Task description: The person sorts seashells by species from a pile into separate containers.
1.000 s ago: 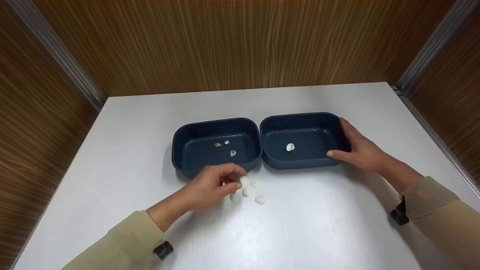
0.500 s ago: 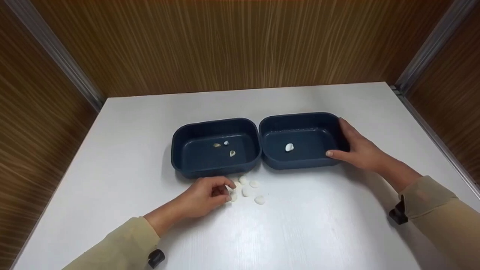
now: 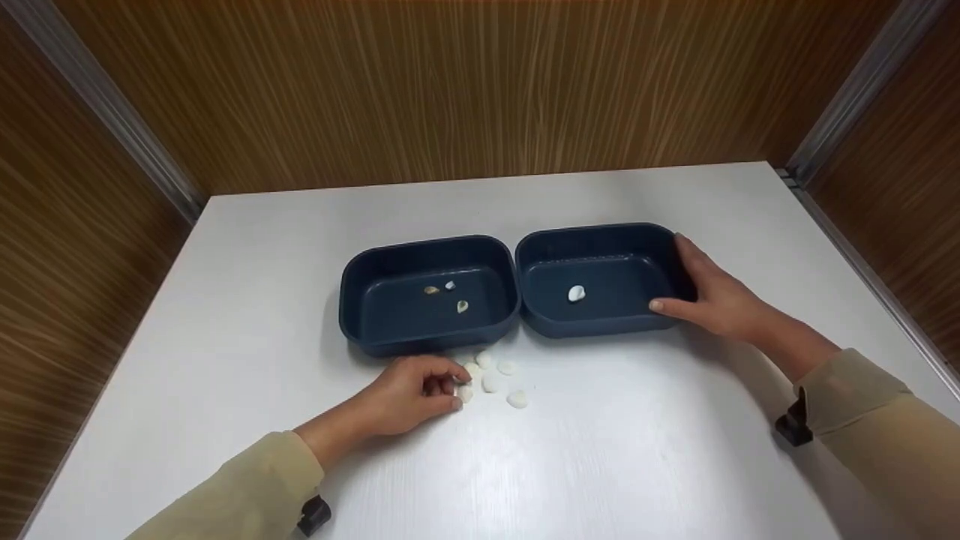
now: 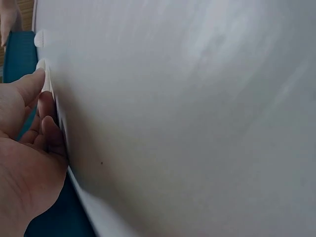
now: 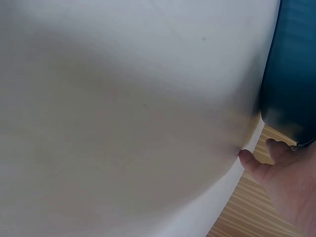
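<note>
Left hand [image 3: 409, 396] is down at the loose white shells [image 3: 490, 383] on the white table [image 3: 600, 450], just off the front wall of the left bin [image 3: 405, 346]. Thumb and fingers bent, tips right at the shell nearest the hand; can't tell from either view whether it's pinched. Six shells visible there, in a loose cluster about mid-table, well apart from the side edges.

Right hand [image 3: 720, 300] is spread at the right end of the right bin [image 3: 600, 327]: thumb at the front wall, fingers along the right wall.

Bins are dark blue, side by side, long sides roughly along the table's back edge, near corners touching or almost. Left bin: three small shells [image 3: 463, 307] on its floor, right of center. Right bin: one white shell [image 3: 576, 293], toward its front-left corner.

Wood-grain panel [image 3: 480, 90] stands behind the back edge. Tan sleeves [image 3: 247, 480], black wrist mounts [image 3: 313, 516].
</note>
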Tool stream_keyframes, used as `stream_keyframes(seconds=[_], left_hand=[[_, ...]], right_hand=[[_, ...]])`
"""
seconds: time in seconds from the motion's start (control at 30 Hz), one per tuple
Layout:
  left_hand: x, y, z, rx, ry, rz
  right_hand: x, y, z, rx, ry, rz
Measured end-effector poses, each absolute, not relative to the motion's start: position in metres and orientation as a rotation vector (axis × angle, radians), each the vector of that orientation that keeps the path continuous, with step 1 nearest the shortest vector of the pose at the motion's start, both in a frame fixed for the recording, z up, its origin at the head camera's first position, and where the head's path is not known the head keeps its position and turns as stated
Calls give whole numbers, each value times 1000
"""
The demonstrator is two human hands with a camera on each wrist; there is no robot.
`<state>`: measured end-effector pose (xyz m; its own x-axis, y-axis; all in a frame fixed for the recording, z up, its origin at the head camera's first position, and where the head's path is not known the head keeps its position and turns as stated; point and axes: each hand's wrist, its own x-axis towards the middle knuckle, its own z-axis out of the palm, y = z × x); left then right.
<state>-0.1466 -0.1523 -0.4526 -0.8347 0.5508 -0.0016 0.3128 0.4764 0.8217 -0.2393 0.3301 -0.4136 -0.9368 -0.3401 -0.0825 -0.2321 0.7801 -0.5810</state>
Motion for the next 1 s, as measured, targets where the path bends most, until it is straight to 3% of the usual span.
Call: stream_keyframes(seconds=[1.0], left_hand=[[-145,-150,-455,757,2529,1212]], right_hand=[[-238,331,-415,-451,2802,-872]])
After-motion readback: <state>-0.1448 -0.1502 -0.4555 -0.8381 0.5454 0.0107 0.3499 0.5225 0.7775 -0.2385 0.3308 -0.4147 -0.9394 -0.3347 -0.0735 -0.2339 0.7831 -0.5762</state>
